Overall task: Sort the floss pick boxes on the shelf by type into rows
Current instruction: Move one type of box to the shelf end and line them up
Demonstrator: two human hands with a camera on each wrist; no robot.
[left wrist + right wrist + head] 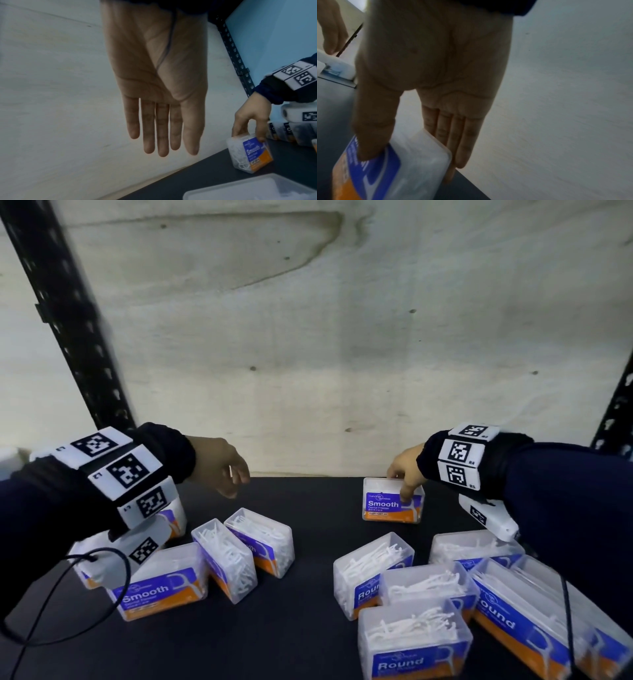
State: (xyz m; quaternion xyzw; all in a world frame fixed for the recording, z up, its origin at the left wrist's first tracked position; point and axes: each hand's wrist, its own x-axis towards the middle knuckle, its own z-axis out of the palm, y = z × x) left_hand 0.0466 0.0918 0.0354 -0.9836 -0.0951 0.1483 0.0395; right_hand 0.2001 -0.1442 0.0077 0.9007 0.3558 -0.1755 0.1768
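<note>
Shelf (pixel 308 542): matte black deck, pale wood-grain back panel (pixel 342 337). Clear rectangular plastic boxes of white floss picks, blue-orange labels: five Smooth boxes (pixel 161 583) left, roughly six Round boxes (pixel 414 642) right. One Smooth box (pixel 392 503) upright at the back, right hand (pixel 407 470) pinching it, thumb on label. Left hand (pixel 222 465) hovers, fingers straight, holding nothing.

Translucent frosted plastic floss pick boxes (pixel 393 501), smooth-walled, each carry a glossy blue-and-orange printed paper label. White plastic floss picks (pixel 412 626) show through the lids. Dark matt shelf surface (pixel 308 628), smooth, no sheen. Pale back panel (pixel 342 354): unfinished wood-grain board, matt, with knots and staining. Black perforated metal shelf upright (pixel 72 330), painted. Dark knitted cloth sleeve cuffs (pixel 174 451).
</note>
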